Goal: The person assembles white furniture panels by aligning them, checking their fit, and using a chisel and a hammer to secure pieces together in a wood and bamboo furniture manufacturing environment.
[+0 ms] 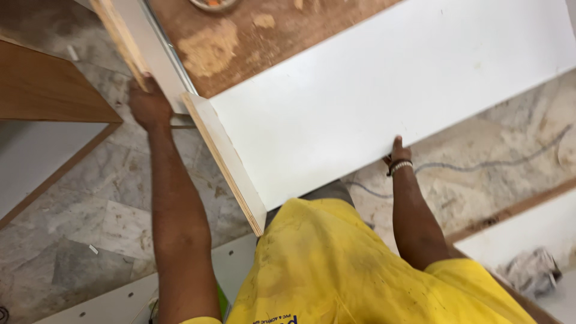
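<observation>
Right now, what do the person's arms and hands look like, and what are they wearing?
Both arms are bare from the short yellow sleeves of a dusty yellow shirt. The right hand has a pale beaded wristband just below it. The left hand wears nothing, no glove or band.

Single head-worn view, steeply downward (close over the torso), toward the floor (pixel 108 198).

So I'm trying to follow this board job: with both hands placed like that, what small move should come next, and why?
Probably nudge the white board toward the upright strip until they line up. The right hand grips the board's near edge, the left hand rests at the strip's end, and the board's plywood end sits just beside that strip, not yet flush.
</observation>
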